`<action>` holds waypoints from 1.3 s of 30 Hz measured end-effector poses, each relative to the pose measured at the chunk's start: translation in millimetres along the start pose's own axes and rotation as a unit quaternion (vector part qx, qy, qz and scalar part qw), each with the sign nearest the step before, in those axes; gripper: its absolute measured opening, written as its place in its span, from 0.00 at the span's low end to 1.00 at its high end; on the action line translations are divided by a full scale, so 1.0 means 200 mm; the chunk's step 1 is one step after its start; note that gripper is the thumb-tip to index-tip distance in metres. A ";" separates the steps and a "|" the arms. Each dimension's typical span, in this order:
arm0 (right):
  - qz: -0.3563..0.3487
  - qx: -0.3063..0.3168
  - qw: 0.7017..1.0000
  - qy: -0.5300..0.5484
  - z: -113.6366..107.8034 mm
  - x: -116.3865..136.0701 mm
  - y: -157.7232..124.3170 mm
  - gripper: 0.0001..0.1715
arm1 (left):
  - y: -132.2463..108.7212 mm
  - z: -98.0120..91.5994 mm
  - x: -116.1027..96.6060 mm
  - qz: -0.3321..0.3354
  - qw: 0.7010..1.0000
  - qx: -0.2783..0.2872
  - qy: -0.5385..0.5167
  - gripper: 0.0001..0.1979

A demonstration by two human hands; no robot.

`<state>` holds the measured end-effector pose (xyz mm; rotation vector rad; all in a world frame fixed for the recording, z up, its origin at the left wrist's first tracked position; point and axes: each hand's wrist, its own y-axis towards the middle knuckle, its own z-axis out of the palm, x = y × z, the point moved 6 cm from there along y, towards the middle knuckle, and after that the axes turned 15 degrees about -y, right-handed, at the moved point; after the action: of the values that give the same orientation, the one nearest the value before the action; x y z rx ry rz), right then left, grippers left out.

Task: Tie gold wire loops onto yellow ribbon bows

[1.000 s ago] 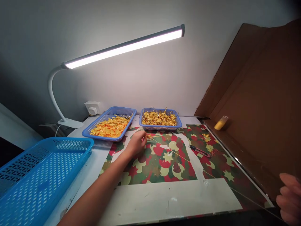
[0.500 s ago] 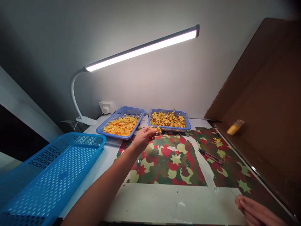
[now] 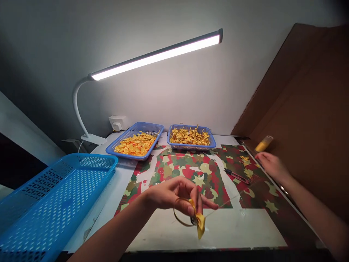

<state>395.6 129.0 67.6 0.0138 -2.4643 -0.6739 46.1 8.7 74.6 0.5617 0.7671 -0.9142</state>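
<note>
My left hand (image 3: pixel 176 194) is in front of me over the white strip (image 3: pixel 240 225) of the table. Its thumb and fingers pinch a yellow ribbon bow (image 3: pixel 201 226), which has a thin gold ribbon loop (image 3: pixel 180 219) and a small dark, shiny piece at its knot. From the bow a fine thread (image 3: pixel 227 201) stretches to the right and up towards my right hand (image 3: pixel 272 168). That hand is closed at the fingertips, held out beside the cardboard wall. A needle, if any, cannot be made out there. Just beyond stands a spool of yellow thread (image 3: pixel 263 145).
Two blue-violet baskets (image 3: pixel 136 157) (image 3: pixel 191 147) at the back hold yellow ribbon pieces and gold bows. A larger blue basket (image 3: pixel 68 193) stands left. Thread snips (image 3: pixel 236 176) and yellow scraps (image 3: pixel 247 167) lie right. A lamp (image 3: pixel 158 56) hangs above; a cardboard panel (image 3: pixel 305 109) borders the right.
My left hand has come nearer with the bow, from beside the baskets to the front. My right hand has swung from the lower right up and away, towards the spool.
</note>
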 end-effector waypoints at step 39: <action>-0.215 0.158 0.960 0.084 0.63 0.90 -0.59 0.08 | -0.02 -0.53 0.19 0.136 0.826 -0.527 -0.143 0.09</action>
<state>162.4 56.2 19.8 0.7187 -2.3923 -0.4205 22.1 63.6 -20.0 -0.4421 0.7652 -0.1920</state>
